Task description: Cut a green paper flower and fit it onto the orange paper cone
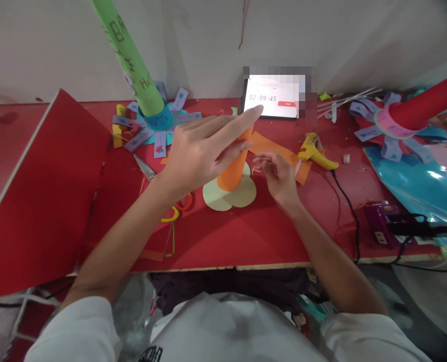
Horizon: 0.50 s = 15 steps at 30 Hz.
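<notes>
Above pale-green scalloped paper base (245, 195), left hand (203, 147) curls round upper orange paper tube (231, 175), long axis near-upright; just right of base, right hand (280, 180) half-open, seemingly empty

Single head-worn view, facing forward and down on the nearby red tabletop (319, 193); wearer's shirt (223, 329) at six o'clock, wall (201, 45) at twelve.

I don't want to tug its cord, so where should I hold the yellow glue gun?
I'd take the glue gun by its handle, coming from the right. The handle seems to stick out that way, on the side away from the right hand. Stop your fingers short of the black cord, which leaves the handle's end.
</notes>
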Each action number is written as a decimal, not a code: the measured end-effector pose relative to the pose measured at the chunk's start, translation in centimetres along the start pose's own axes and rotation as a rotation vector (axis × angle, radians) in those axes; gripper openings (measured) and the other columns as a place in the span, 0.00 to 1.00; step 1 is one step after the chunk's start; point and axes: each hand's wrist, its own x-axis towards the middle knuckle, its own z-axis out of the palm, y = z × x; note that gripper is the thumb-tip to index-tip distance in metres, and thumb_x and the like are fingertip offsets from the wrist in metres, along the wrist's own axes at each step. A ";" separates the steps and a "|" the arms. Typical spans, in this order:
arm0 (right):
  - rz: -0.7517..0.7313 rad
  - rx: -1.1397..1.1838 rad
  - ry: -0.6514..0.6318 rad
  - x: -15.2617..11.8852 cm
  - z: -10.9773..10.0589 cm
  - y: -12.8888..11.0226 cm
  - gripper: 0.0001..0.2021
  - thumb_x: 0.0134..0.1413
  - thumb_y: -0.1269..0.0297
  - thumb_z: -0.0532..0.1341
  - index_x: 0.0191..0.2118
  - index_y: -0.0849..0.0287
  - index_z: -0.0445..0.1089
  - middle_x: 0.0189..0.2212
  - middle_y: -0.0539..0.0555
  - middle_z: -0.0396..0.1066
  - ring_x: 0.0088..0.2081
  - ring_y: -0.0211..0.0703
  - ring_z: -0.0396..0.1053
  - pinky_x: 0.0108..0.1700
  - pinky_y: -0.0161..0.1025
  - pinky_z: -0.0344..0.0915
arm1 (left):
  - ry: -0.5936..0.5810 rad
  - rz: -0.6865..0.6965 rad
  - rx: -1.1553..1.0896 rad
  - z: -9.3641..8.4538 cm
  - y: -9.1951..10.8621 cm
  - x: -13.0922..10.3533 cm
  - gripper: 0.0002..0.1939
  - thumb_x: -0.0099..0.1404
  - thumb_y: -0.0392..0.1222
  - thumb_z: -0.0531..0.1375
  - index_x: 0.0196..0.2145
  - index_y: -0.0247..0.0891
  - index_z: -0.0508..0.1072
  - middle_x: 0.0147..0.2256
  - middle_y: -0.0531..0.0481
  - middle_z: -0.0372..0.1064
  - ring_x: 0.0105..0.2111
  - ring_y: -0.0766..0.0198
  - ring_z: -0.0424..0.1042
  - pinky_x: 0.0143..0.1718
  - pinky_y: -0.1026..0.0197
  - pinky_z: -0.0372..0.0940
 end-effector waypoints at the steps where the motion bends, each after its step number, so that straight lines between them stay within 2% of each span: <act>1: -0.002 0.000 0.000 0.0 0.1 -0.1 0.14 0.75 0.48 0.56 0.53 0.48 0.72 0.46 0.56 0.82 0.41 0.46 0.81 0.48 0.49 0.80 | 0.006 0.000 -0.008 0.1 0.0 -0.1 0.21 0.82 0.46 0.53 0.68 0.47 0.70 0.46 0.48 0.83 0.41 0.60 0.82 0.42 0.55 0.75; 6: 0.011 0.002 0.008 0.0 0.2 -0.2 0.13 0.73 0.49 0.59 0.52 0.50 0.73 0.45 0.57 0.82 0.44 0.49 0.81 0.51 0.52 0.80 | 0.064 0.003 -0.056 0.5 0.1 -0.3 0.22 0.80 0.45 0.55 0.69 0.47 0.70 0.47 0.46 0.83 0.43 0.57 0.83 0.44 0.54 0.74; 11: 0.021 -0.016 -0.002 0.0 0.0 -0.2 0.14 0.74 0.49 0.59 0.52 0.50 0.73 0.46 0.57 0.83 0.44 0.49 0.82 0.51 0.53 0.80 | -0.021 -0.044 0.011 0.0 0.7 0.1 0.21 0.81 0.49 0.53 0.66 0.48 0.72 0.45 0.48 0.83 0.42 0.59 0.82 0.42 0.55 0.75; 15: 0.002 -0.013 -0.001 0.0 0.1 -0.1 0.15 0.74 0.48 0.58 0.52 0.50 0.73 0.46 0.57 0.83 0.45 0.50 0.82 0.50 0.53 0.80 | 0.009 -0.003 -0.011 -0.3 0.9 0.3 0.20 0.81 0.48 0.53 0.65 0.46 0.73 0.42 0.48 0.83 0.39 0.58 0.82 0.41 0.54 0.75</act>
